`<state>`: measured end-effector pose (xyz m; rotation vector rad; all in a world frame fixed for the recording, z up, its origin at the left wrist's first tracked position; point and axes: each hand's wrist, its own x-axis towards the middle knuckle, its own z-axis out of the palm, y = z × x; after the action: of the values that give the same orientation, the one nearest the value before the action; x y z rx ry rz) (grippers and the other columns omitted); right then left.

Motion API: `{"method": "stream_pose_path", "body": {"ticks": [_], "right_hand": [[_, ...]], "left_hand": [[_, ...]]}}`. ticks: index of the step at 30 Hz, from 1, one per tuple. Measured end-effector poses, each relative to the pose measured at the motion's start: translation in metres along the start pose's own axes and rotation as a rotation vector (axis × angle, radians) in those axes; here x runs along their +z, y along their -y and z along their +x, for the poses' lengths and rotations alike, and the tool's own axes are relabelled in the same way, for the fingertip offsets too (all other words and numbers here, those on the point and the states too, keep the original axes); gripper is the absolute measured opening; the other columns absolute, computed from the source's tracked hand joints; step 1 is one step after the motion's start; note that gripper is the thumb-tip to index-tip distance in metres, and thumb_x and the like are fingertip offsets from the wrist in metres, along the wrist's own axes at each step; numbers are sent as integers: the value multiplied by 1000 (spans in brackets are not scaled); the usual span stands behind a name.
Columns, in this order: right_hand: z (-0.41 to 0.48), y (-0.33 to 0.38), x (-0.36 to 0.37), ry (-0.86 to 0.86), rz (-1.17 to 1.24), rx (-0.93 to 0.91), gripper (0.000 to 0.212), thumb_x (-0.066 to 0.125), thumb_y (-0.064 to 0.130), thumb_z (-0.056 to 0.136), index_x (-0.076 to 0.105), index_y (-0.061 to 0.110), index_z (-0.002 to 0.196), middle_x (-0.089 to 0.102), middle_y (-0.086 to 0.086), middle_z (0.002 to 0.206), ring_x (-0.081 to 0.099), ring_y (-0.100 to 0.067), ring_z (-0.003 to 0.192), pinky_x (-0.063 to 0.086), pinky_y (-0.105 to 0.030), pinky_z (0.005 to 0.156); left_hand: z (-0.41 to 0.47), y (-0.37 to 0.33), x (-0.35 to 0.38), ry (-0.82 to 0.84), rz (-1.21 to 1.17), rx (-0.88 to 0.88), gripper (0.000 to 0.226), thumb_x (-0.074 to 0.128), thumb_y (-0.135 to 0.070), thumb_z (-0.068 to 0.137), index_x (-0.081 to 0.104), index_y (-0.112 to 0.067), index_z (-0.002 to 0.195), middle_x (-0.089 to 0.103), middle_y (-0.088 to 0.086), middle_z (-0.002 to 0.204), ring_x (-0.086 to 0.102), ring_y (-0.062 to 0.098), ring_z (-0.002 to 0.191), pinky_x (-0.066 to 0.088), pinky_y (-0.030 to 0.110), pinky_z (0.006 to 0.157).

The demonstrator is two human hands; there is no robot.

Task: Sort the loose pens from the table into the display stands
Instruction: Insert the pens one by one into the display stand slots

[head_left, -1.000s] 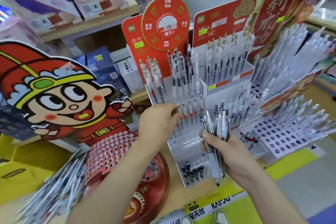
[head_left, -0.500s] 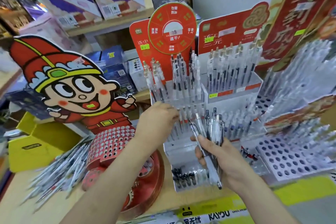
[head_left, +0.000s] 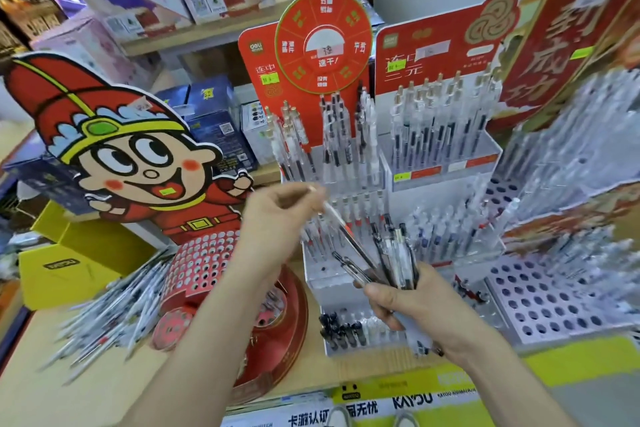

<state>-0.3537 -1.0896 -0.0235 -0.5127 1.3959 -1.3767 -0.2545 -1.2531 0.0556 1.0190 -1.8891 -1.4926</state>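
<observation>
Left hand (head_left: pixel 277 218), fingers curled, pinching the upper end of a single clear-barrelled pen with a dark refill (head_left: pixel 343 232). The pen slants down to the right across the front of the tiered clear plastic display stand with red header cards (head_left: pixel 325 282), and its lower end meets the bundle. Right hand (head_left: pixel 415 305), fingers wrapped round a bundle of clear pens with black clips (head_left: pixel 398 253), held upright just before the stand's lower tiers. A heap of loose white and clear pens (head_left: pixel 110 308) lies on the pale wooden table (head_left: pixel 104 392) at left, beside a round red perforated stand (head_left: pixel 204 260).
</observation>
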Motion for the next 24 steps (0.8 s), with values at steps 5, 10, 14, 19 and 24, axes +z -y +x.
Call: {"method": "stream_pose_path", "body": {"ticks": [5, 10, 14, 19, 24], "right_hand": [[1, -7, -19, -173, 74, 1, 56, 72, 32, 70, 62, -8, 108, 53, -6, 58, 45, -17, 51, 36, -30, 49], [2, -8, -21, -208, 96, -46, 55, 70, 33, 73, 61, -8, 108, 52, -4, 59, 43, -17, 50, 36, -28, 47], [3, -12, -19, -233, 149, -55, 47, 70, 28, 78, 60, -5, 110, 54, -5, 60, 46, -17, 50, 38, -27, 47], [1, -12, -17, -185, 222, -36, 35, 71, 24, 75, 63, 4, 103, 60, -10, 67, 55, -22, 51, 43, -28, 46], [-1, -11, -15, -110, 305, -5, 31, 69, 15, 77, 66, 7, 106, 63, -13, 74, 55, -22, 53, 43, -28, 46]], "left_hand": [[13, -1, -18, -236, 88, 232, 11, 75, -11, 81, 75, -18, 89, 73, -5, 76, 68, 6, 72, 56, 19, 68], [10, 28, 2, -197, 318, 332, 11, 77, -15, 79, 77, -17, 90, 68, -21, 75, 63, -4, 70, 52, 17, 70], [11, 43, 9, -150, 425, 402, 9, 75, -23, 82, 77, -20, 90, 69, -14, 76, 63, 6, 72, 54, 32, 71], [16, 53, 12, -93, 637, 589, 12, 75, -26, 81, 77, -17, 89, 72, -4, 79, 55, 10, 71, 47, 28, 70], [24, 62, 17, -96, 797, 724, 23, 63, -32, 89, 77, -14, 91, 62, 2, 88, 45, 15, 82, 29, 19, 75]]}}
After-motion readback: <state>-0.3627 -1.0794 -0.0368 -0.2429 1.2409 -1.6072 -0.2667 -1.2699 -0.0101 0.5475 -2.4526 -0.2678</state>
